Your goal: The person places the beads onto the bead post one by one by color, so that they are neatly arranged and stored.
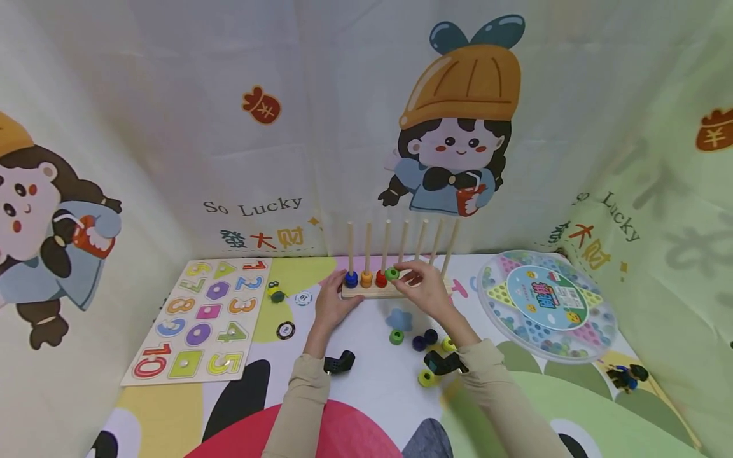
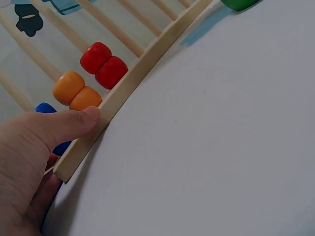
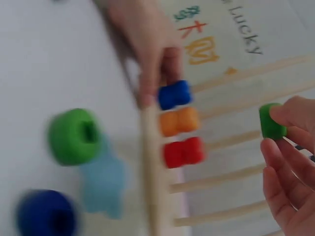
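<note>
From my end, taking twelve o'clock as straight away from the person, I see the right hand (image 1: pixel 429 291) pinching a green bead (image 1: pixel 392 274) between thumb and fingers, the other fingers curled loosely below. That bead is up near the middle pegs of the wooden rack (image 1: pixel 372 292); I cannot tell whether it touches a peg. The left hand (image 1: pixel 334 304) grips the rack's nine o'clock end, its thumb pressed along the near face of the base.

The rack stands on the counter (image 1: pixel 366 350) with its pegs upright. Counting from the nine o'clock end, I read blue beads (image 1: pixel 351 279) on the first peg, orange beads (image 1: pixel 366 279) on the second and red beads (image 1: pixel 381 278) on the third, stacked in twos.

At the rack's six o'clock lies a loose green bead (image 1: pixel 396 336). Toward five o'clock I have two dark blue beads (image 1: pixel 420 343), touching or nearly so, and two yellow-green beads (image 1: pixel 426 378), apart from each other.

Well off at nine o'clock is a number board (image 1: pixel 197 321), with a small yellow-and-green toy (image 1: pixel 277 292) near its edge. At three o'clock lies a round game box (image 1: pixel 546 305).
</note>
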Demonstrator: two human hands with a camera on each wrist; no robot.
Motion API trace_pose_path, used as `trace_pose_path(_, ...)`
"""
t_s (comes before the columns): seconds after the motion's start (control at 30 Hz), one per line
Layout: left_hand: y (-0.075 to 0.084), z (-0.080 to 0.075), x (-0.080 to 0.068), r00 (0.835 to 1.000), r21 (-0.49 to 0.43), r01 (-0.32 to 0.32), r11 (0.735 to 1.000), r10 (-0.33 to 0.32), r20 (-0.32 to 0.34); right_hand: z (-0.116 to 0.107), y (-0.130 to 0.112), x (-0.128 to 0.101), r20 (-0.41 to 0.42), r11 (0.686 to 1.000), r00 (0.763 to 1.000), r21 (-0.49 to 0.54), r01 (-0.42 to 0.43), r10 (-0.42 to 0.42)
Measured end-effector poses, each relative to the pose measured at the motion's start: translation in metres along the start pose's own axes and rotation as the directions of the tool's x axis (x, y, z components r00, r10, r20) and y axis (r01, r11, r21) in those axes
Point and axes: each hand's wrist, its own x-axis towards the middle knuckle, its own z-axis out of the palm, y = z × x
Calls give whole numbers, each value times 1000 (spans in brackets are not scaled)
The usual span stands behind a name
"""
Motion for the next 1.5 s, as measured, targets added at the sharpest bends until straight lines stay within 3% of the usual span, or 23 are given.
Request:
trace_pose_path(0.13, 1, 0, 0, 1000, -3, 2, 1000, -2, 0, -18, -14, 17, -78, 1000, 997, -19, 24, -25)
trace_pose_path(0.37, -1, 1, 0, 1000, 5, 21, 1000, -21, 12, -47, -35, 42, -162, 993, 982, 53, 103, -94)
trace_pose_path(0.5, -2, 3, 1, 1000, 1, 11, 1000, -11, 7, -56, -49, 51, -208, 994, 975, 61, 86, -72)
trace_pose_path(0.63, -2, 3, 0, 1000, -3, 7, 1000, -7, 8, -55, -52, 56, -251, 998, 967, 46, 42, -29)
trace_pose_path(0.93, -3, 1, -3, 1000, -5, 8, 1000, -8, 5, -44, -43, 61, -283, 999, 958, 0, 45, -43)
trace_pose_path(1.3, 1, -1, -2, 1000, 4, -5, 1000, 5, 12, -45, -44, 57, -262, 999, 964, -9, 43, -44)
trace_pose_path(1.5, 1, -3, -1, 1000, -10, -14, 1000, 14, 1, -45, -39, 49, -263, 996, 963, 44, 75, -61)
